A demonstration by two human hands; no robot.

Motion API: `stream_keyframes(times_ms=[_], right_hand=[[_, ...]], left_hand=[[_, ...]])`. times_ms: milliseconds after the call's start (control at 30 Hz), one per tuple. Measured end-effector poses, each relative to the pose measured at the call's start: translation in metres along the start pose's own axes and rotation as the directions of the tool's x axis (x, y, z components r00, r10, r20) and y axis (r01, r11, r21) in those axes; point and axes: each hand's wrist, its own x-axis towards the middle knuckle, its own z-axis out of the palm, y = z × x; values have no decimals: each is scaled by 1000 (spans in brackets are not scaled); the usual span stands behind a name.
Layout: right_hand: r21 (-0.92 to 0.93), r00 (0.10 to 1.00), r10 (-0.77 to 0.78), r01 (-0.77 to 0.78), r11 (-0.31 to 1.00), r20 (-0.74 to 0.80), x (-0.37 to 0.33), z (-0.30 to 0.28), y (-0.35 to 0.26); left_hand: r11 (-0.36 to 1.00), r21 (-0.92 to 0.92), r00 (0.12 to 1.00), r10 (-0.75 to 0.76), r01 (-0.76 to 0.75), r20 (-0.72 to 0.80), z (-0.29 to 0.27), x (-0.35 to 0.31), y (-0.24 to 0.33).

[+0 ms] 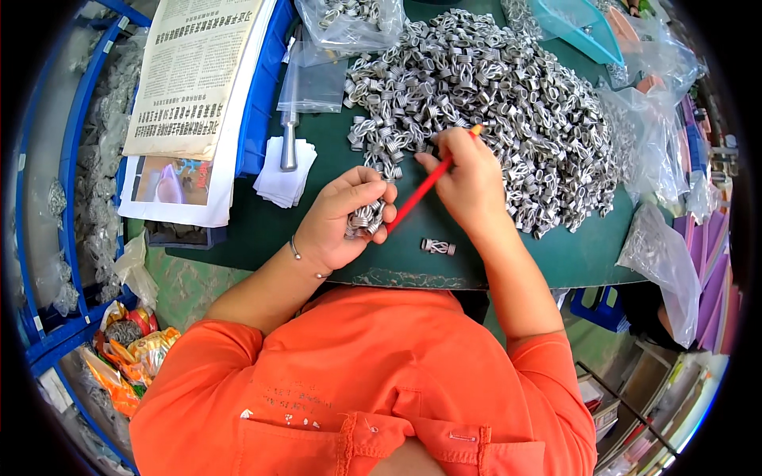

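Note:
My left hand (349, 216) is closed around several small silver metal pieces (366, 217), which look like coiled loops with openwork sides. A slim red stick (421, 192) with a yellow end slants through the grip of my right hand (471, 178); its lower end reaches beside my left fingers. The thumb and forefinger of the right hand are at the near edge of a large pile of the same metal pieces (508, 87). Whether they pinch a piece there is hard to make out. One loose metal piece (438, 247) lies on the green tabletop (317, 262) between my forearms.
A blue tray (264, 87) bears newspaper sheets (186, 79) on the left. Beside it, a metal-shafted tool (289, 143) rests on white paper slips (274, 186). Clear plastic bags (353, 24) and a turquoise basket (583, 32) stand around the pile. Blue shelving (67, 159) rises at far left.

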Motion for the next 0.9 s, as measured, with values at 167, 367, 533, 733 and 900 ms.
stream_keyframes(times_ms=[167, 367, 533, 733, 900], right_hand=[[-232, 1000, 26, -22, 973, 12, 3, 8, -9], [-219, 995, -73, 56, 974, -69, -2, 16, -4], [47, 996, 54, -51, 998, -71, -11, -2, 5], [-3, 999, -47, 47, 999, -11, -16, 5, 1], [65, 997, 32, -28, 998, -71, -15, 7, 9]], left_hand=[[991, 121, 994, 60, -49, -92, 6, -1, 1], [968, 238, 991, 97, -72, -94, 9, 1, -2], [940, 332, 982, 125, -72, -142, 17, 0, -1], [914, 394, 979, 162, -101, -123, 19, 3, -4], [896, 432, 976, 170, -97, -133, 23, 3, -1]])
